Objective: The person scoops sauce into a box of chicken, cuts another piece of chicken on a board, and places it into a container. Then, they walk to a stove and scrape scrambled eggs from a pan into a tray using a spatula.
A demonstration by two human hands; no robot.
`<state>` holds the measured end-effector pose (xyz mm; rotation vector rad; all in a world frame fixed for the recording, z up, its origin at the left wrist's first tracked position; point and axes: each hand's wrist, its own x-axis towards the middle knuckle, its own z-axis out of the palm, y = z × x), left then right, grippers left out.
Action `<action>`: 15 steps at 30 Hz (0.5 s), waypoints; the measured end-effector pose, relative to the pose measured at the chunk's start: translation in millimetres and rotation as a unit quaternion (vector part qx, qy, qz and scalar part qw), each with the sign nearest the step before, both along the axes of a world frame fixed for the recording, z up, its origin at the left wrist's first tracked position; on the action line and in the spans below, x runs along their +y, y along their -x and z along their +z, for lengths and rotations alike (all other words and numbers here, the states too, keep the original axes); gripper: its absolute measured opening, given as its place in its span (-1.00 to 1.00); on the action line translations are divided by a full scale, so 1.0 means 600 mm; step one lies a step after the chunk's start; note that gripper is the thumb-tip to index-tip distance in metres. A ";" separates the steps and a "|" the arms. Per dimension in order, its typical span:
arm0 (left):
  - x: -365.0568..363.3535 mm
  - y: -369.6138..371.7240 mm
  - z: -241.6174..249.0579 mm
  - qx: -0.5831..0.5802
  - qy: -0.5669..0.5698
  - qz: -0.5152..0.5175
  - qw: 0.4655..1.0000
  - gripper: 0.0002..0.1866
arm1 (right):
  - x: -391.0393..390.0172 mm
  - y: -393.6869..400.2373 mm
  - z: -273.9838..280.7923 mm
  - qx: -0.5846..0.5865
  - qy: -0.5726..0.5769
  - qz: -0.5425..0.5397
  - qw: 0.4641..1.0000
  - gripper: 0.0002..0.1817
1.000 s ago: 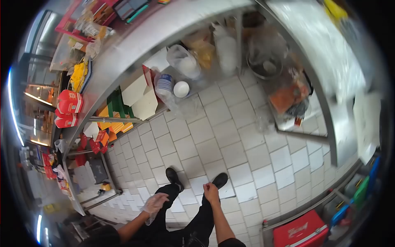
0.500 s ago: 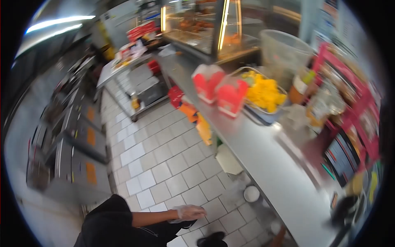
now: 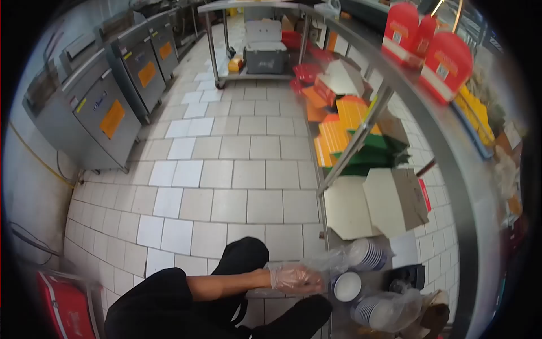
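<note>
My left hand (image 3: 297, 279), in a clear plastic glove, reaches rightward over my bent knees. Its fingers are apart and loosely bent, with nothing visible in them. Right by its fingertips is a white paper cup (image 3: 346, 286), its open top facing up. A clear plastic sleeve (image 3: 330, 259) lies behind the hand and runs to a stack of cups (image 3: 368, 254) on the low shelf. Another stack of cups (image 3: 374, 313), also in clear plastic, lies nearer to me. My right hand is out of view.
Flattened cartons (image 3: 370, 203) and orange and green boxes (image 3: 347, 133) fill the shelf further back. Above runs a steel counter (image 3: 451, 141) with red boxes (image 3: 446, 65). Steel fryer cabinets (image 3: 101, 110) line the left wall. A wheeled table (image 3: 254, 7) stands ahead.
My view has dropped and turned toward the low shelf as I crouch. My left hand has come to the cups, which now appear closer. The red boxes have moved to the upper right.
</note>
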<state>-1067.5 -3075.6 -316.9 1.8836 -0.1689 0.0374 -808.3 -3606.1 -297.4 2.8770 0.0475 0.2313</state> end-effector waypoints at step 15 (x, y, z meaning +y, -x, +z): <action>-0.085 0.026 0.058 -0.087 -0.178 0.091 0.976 -0.79 | -0.295 -0.341 -0.029 -0.118 -0.067 0.115 0.984 -0.73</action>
